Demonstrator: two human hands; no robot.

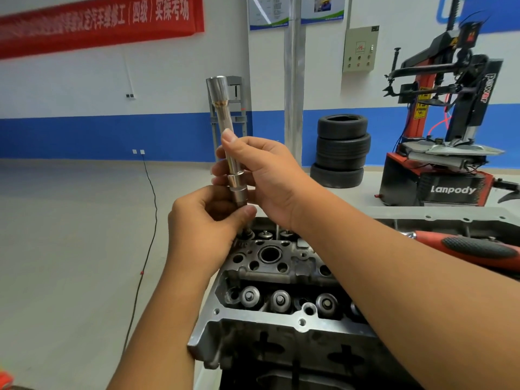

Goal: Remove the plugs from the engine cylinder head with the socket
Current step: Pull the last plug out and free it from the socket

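A long chrome socket with its extension (225, 128) stands nearly upright in the air above the far end of the engine cylinder head (275, 280). My right hand (264, 175) grips the shaft around its middle. My left hand (205, 220) pinches the lower end of the tool, where a small dark part, perhaps a plug, shows under the thumb; most of it is hidden by the fingers. The head's open plug hole (270, 254) and valve springs lie directly below my hands.
A red-and-black ratchet handle (472, 249) lies on the head's right side, behind my right forearm. Stacked tyres (342, 150) and a tyre-changing machine (450, 130) stand on the far right. A black cable (152, 209) runs across the floor at left.
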